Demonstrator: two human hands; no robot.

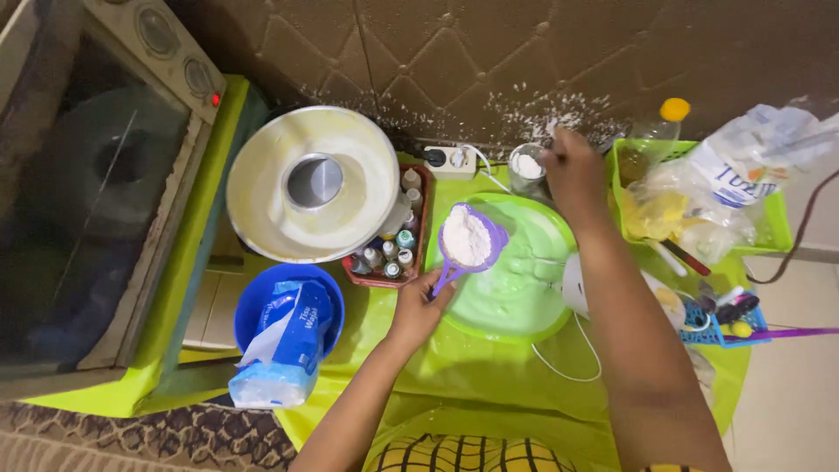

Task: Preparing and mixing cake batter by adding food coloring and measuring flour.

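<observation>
We hold the purple sieve (468,240) of flour over the green bowl (516,271) with our left hand (418,308) shut on its handle, while our right hand (572,170) pinches something in the cup (527,168) behind the bowl.

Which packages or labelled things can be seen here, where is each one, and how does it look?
Flour bag: stands opened in the blue bowl at lower left; white and blue plastic.
Large bag: lies in the green basket at upper right; crumpled, translucent white with blue print.
Small bottles: in the red-brown tray beside the cake tin; coloured caps, labels too small to describe.
</observation>
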